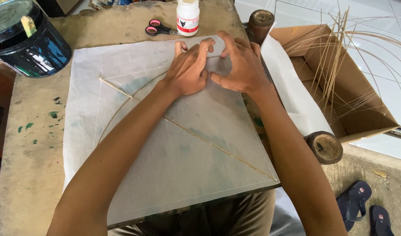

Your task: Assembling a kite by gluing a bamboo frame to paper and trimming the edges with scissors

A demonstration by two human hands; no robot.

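Note:
A thin white paper sheet [183, 161] lies flat on a worn table [30, 161], with a slim bamboo spine [209, 142] running diagonally over it and a curved bamboo bow [117, 111] crossing it. My left hand [188, 67] and my right hand [240, 63] press side by side on the sheet's far corner, fingers spread, thumbs nearly touching. Neither hand holds anything.
Pink-handled scissors [159, 29] and a white glue bottle [188, 16] stand beyond the sheet. A dark bucket [28, 41] sits at the far left. To the right, a cardboard box [340, 91] holds several thin bamboo sticks [336, 52]. Dark sandals [362, 207] lie on the floor.

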